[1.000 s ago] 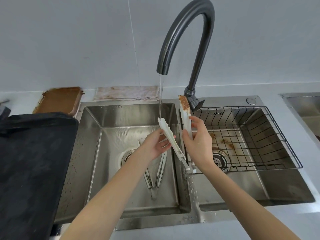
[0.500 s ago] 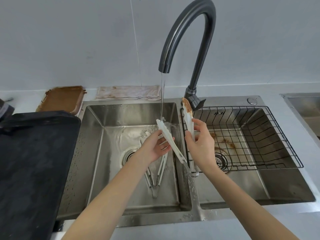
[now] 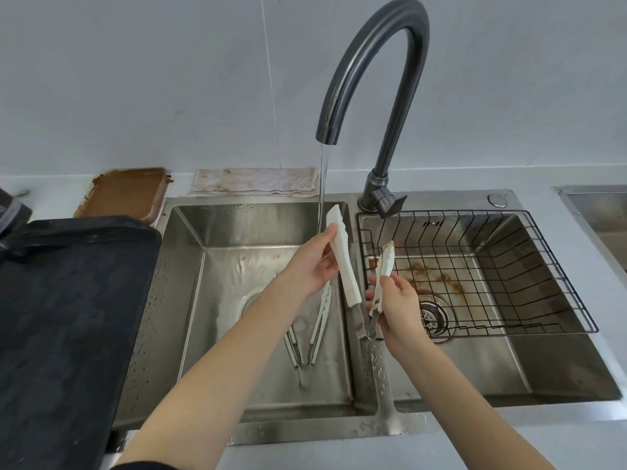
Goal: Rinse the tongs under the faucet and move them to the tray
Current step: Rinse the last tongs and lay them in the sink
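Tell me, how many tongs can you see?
2. One pair of tongs is held up between the left hand and right hand, beside the running water. The other tongs lie in the left basin, partly behind the left hand.

Pale grey wall, one vertical seam. White bench around steel double sink. Even, soft light.

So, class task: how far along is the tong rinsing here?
Done: the faucet is running. In hand: left hand and right hand hold the white tongs spread beside the stream; one tip looks brown. Left: finish rinsing, move them to the black tray. A second pair lies in the basin.
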The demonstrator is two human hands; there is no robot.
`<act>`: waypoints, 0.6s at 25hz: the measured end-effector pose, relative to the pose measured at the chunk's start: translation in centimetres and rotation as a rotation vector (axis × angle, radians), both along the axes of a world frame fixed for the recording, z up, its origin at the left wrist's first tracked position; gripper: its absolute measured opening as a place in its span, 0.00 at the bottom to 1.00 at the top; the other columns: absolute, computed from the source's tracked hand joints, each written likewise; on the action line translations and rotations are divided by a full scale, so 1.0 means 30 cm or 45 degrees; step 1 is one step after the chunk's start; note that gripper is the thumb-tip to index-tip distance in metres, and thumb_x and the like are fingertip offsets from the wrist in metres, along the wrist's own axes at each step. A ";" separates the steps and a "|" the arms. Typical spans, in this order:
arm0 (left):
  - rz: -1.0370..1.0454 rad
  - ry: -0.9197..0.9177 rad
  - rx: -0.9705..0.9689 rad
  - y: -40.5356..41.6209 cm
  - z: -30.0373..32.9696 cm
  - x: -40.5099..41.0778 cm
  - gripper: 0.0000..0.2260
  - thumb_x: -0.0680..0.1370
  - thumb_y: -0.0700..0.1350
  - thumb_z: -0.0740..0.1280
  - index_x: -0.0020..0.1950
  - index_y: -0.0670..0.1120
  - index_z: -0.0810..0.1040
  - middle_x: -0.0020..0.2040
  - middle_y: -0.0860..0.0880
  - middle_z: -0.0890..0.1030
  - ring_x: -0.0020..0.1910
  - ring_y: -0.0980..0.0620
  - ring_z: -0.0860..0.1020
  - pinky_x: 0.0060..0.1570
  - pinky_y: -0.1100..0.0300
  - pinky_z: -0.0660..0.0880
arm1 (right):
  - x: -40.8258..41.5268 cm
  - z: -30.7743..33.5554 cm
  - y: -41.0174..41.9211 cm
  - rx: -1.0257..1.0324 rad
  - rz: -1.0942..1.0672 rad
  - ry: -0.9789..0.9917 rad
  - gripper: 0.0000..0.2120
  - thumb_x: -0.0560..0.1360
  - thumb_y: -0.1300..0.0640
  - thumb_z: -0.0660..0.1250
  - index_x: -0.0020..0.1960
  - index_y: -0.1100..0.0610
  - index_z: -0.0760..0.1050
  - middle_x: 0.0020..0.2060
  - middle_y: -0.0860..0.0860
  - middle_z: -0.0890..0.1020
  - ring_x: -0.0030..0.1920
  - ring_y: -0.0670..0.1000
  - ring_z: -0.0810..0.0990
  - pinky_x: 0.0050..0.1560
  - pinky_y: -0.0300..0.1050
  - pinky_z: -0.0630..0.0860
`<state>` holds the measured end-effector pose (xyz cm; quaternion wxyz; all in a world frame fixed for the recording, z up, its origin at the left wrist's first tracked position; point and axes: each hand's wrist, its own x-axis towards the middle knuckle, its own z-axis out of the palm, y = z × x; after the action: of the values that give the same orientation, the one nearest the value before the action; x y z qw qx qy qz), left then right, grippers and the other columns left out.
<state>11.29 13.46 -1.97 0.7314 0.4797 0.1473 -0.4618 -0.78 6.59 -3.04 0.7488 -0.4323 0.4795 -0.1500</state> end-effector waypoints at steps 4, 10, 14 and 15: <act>0.087 0.129 -0.051 -0.008 -0.005 0.029 0.04 0.78 0.42 0.63 0.46 0.42 0.74 0.41 0.47 0.79 0.39 0.53 0.78 0.41 0.57 0.77 | 0.021 0.009 -0.010 0.087 -0.050 -0.018 0.15 0.77 0.64 0.57 0.62 0.68 0.68 0.38 0.54 0.75 0.30 0.47 0.72 0.20 0.33 0.71; 0.111 0.180 -0.170 0.011 0.005 0.059 0.06 0.79 0.37 0.60 0.46 0.38 0.76 0.30 0.43 0.84 0.39 0.50 0.81 0.42 0.58 0.77 | 0.044 0.037 -0.021 0.142 -0.044 -0.029 0.14 0.78 0.62 0.58 0.62 0.66 0.69 0.37 0.53 0.76 0.31 0.46 0.74 0.22 0.32 0.74; 0.124 0.174 -0.187 0.015 0.030 0.081 0.08 0.79 0.36 0.57 0.45 0.37 0.74 0.32 0.42 0.84 0.42 0.49 0.80 0.50 0.57 0.75 | 0.061 0.059 -0.007 0.144 -0.037 -0.103 0.16 0.78 0.62 0.60 0.64 0.65 0.67 0.42 0.54 0.75 0.36 0.48 0.78 0.27 0.34 0.79; 0.134 0.175 -0.193 0.018 0.037 0.087 0.08 0.79 0.36 0.56 0.45 0.37 0.74 0.34 0.41 0.83 0.41 0.48 0.79 0.50 0.56 0.76 | 0.064 0.066 -0.003 0.144 -0.040 -0.132 0.16 0.78 0.63 0.60 0.64 0.65 0.66 0.43 0.55 0.75 0.37 0.48 0.79 0.29 0.36 0.80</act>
<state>13.91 14.00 -0.86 0.7771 0.3818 0.1867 -0.4643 1.13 6.50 -1.05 0.7934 -0.3735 0.4544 -0.1565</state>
